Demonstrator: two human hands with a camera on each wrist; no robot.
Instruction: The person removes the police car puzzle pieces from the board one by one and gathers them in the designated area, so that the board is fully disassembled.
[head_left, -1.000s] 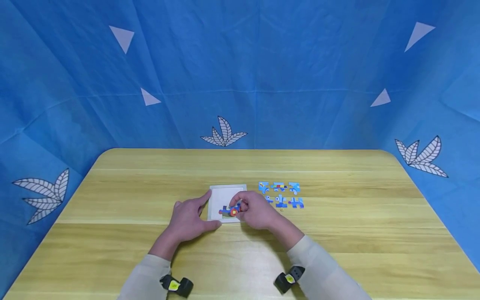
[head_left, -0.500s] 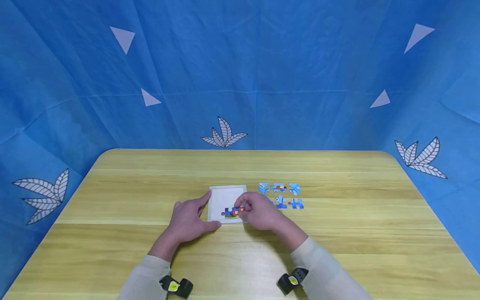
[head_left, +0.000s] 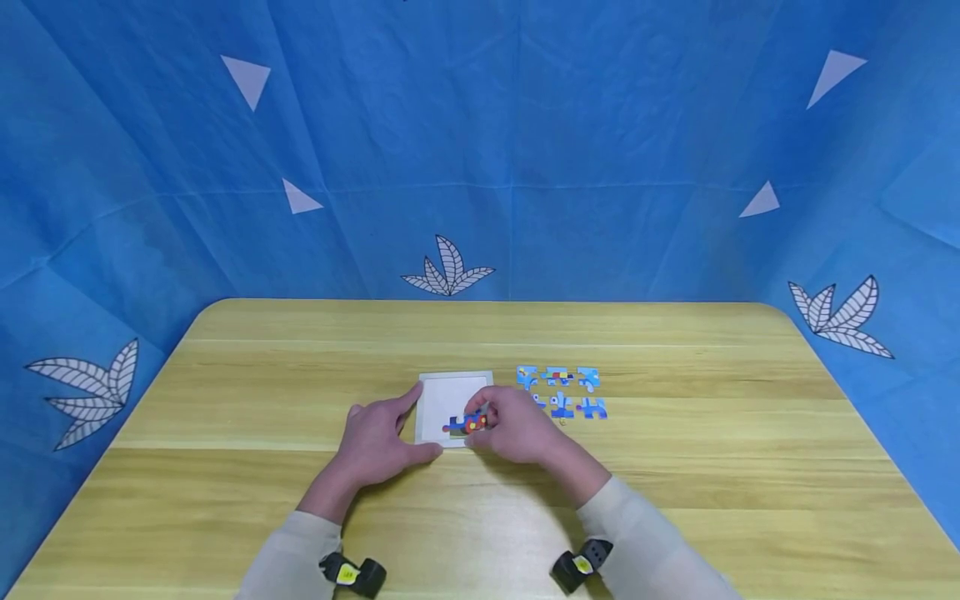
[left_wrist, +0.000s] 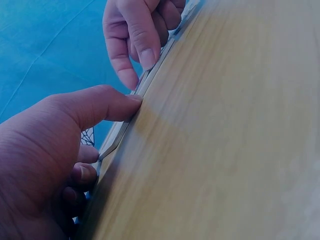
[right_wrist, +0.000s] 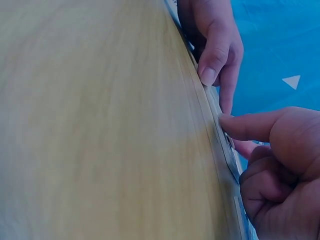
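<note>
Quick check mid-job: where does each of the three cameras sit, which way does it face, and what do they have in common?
Head: above, facing forward and down at the table; both sleeves, left hand and right hand at the white puzzle tray.
Left wrist: low behind the left hand, along the tray edge.
Right wrist: low behind the right hand, same edge.
Shared: both hands and the tray.

Left hand (head_left: 375, 442) holds white puzzle tray (head_left: 444, 392) steady on tabletop (head_left: 225, 400). Right hand (head_left: 521, 433) pinches colourful puzzle piece (head_left: 468, 423) inside tray. Six loose blue pieces (head_left: 561, 390) lie just right of tray.
</note>
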